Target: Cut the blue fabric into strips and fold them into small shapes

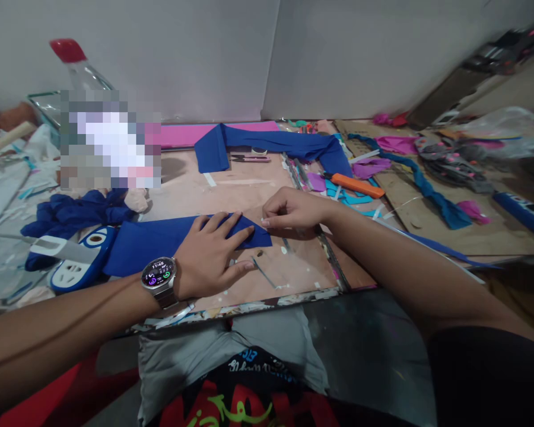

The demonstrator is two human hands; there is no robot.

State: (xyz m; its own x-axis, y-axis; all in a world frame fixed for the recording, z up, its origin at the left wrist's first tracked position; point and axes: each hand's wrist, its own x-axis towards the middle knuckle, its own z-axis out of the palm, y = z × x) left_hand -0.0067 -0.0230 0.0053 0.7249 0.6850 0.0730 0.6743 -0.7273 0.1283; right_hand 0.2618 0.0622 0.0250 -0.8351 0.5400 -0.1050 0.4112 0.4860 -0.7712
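A strip of blue fabric (153,240) lies flat across the wooden board, its right end coming to a slanted point. My left hand (213,249) rests on that end with fingers spread, pressing it down; a watch (159,274) is on the wrist. Just right of the fabric's tip, my right hand (296,209) is closed in a pinch with thumb and forefinger together. Whatever sits between those fingertips, if anything, is too small to make out. Behind the hands, a second folded blue strip (276,142) stretches over the board, near small thread snips (251,158).
A blue and white power strip (82,261) with a plugged-in charger borders the fabric's left end, beside bunched blue cloth (80,212). An orange utility knife (356,185) lies right among coloured scraps. Cardboard (427,207) carries more scraps. A clear bottle with a red cap (69,50) stands back left.
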